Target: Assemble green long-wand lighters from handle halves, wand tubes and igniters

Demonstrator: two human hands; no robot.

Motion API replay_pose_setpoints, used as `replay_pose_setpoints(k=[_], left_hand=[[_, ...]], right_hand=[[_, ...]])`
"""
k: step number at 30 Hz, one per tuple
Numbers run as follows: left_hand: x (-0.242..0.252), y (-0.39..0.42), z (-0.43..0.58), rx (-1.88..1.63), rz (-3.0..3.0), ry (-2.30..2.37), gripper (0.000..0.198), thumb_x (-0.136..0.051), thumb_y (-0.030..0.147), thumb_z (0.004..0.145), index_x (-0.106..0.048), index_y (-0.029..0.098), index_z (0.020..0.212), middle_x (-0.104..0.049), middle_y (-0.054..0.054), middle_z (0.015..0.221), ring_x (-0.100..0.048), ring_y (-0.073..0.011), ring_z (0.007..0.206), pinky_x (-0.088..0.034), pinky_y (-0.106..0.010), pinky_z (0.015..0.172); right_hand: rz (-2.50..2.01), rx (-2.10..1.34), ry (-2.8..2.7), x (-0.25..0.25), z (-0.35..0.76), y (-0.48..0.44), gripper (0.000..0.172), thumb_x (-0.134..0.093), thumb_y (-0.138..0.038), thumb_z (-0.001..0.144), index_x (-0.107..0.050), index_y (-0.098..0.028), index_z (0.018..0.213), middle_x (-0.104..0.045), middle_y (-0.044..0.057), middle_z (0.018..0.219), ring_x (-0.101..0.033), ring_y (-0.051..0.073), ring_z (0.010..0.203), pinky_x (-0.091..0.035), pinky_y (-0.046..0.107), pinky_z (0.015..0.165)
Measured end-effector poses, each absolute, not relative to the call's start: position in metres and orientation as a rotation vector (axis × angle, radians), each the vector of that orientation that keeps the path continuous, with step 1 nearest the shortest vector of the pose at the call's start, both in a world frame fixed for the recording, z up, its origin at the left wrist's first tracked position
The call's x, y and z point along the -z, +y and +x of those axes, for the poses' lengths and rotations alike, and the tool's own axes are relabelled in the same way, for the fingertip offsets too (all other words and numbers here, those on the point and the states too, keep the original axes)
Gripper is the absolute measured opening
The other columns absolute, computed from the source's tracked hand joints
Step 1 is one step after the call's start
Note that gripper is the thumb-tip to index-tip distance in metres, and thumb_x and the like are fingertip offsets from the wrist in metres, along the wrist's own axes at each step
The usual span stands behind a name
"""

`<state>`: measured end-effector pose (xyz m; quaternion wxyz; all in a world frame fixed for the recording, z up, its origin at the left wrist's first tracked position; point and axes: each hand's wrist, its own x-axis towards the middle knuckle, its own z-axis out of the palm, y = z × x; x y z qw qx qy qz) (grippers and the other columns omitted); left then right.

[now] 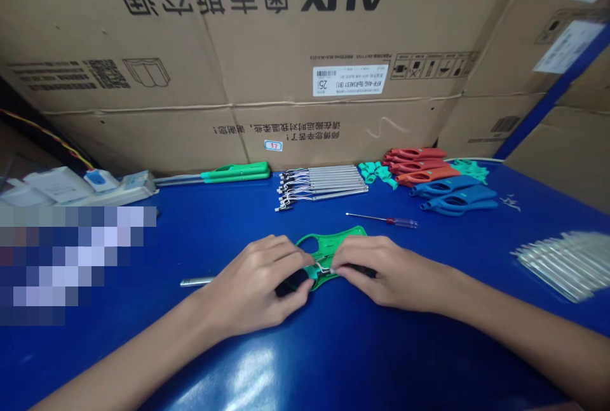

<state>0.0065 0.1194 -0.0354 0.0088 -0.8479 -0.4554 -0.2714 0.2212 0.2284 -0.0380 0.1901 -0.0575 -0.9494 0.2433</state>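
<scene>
Left hand [252, 285] and right hand [385, 270]: grips closed on green plastic casing [333, 241]. Judged light, stiff. Thin wire [325, 266] fragile; take hold by casing edges.

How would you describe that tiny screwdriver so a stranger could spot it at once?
Start at the big cardboard boxes behind the blue table. In front of the row of wired metal rods, a small screwdriver lies by itself. Its thin shaft and red-and-clear handle set it apart, just beyond the person's right hand.
</scene>
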Motion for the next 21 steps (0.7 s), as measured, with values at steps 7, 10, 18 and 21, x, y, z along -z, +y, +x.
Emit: replay_pose_setpoints(k=[7, 10, 18, 21], left_hand=[[0.034, 0.121, 0.006, 0.858, -2.660, -1.437, 0.015, -0.057, 0.016, 0.088, -0.068, 0.014, 0.098, -0.069, -0.006, 0.083, -0.065, -0.0187, 0.078, -0.054, -0.033, 0.071], [0.033, 0.121, 0.006, 0.848, -2.677, -1.467, 0.016, -0.057, 0.017, 0.089, -0.068, 0.015, 0.099, -0.069, -0.006, 0.085, -0.065, -0.0188, 0.079, -0.054, -0.034, 0.073], [0.030, 0.121, 0.006, 0.845, -2.738, -1.585, 0.017, -0.058, 0.019, 0.089, -0.070, 0.017, 0.101, -0.071, -0.004, 0.090, -0.065, -0.0187, 0.083, -0.053, -0.034, 0.078], [0.030, 0.121, 0.005, 0.863, -2.737, -1.600, 0.015, -0.060, 0.019, 0.089, -0.070, 0.017, 0.099, -0.071, -0.004, 0.087, -0.065, -0.0182, 0.082, -0.053, -0.033, 0.076]], right_hand=[[-0.178, -0.728, -2.670, 0.034, 0.223, 0.225, 0.020, -0.052, -0.008, 0.085, -0.069, -0.014, 0.093, -0.067, 0.008, 0.095, -0.063, 0.016, 0.087, -0.051, 0.028, 0.080], [-0.155, -0.685, -2.700, 0.032, 0.224, 0.223, 0.019, -0.051, -0.005, 0.083, -0.068, -0.014, 0.086, -0.066, 0.008, 0.095, -0.062, 0.017, 0.088, -0.051, 0.029, 0.081], [-0.105, -0.359, -2.945, 0.027, 0.223, 0.218, 0.022, -0.044, -0.004, 0.088, -0.065, -0.011, 0.086, -0.060, 0.011, 0.090, -0.055, 0.020, 0.084, -0.051, 0.032, 0.075], [-0.060, -0.159, -2.985, 0.028, 0.222, 0.216, 0.021, -0.045, -0.001, 0.083, -0.063, -0.011, 0.085, -0.058, 0.011, 0.087, -0.053, 0.021, 0.081, -0.050, 0.032, 0.070]])
